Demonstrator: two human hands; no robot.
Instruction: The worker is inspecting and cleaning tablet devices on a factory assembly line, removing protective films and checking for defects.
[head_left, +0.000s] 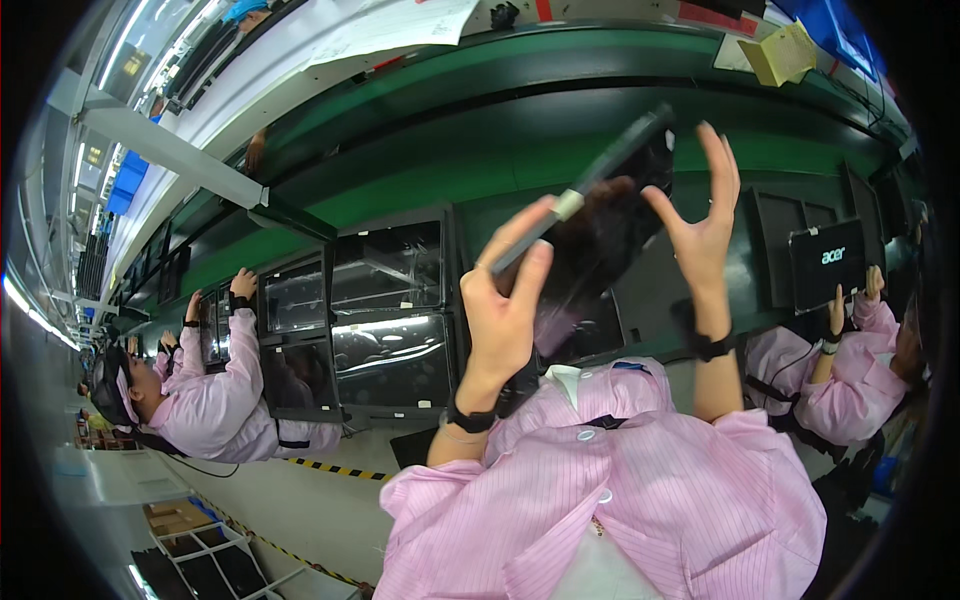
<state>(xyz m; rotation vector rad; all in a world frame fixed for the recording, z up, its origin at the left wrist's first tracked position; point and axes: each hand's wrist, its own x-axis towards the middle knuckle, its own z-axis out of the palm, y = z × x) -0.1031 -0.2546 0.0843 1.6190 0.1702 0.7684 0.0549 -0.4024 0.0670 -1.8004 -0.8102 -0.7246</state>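
A glossy black display panel [590, 235] is held up tilted in front of me, blurred at its edges, with a small pale tab on its upper left edge. My left hand [503, 315] grips its lower left corner between thumb and fingers. Beside the panel's right edge my right hand [705, 225] is raised, thumb and fingers spread wide. Its thumb overlaps the panel's edge in view; whether it touches, I cannot tell. Beneath the panel, part of a black tray [650, 310] shows; the panel hides much of it.
Black trays with glossy panels [390, 265] lie on the left. A green work line [400, 175] runs behind. Co-workers in pink sit at the left [215, 390] and right [850, 375]; the right one holds a dark panel [815, 275]. A yellow paper box [780, 55] stands far right.
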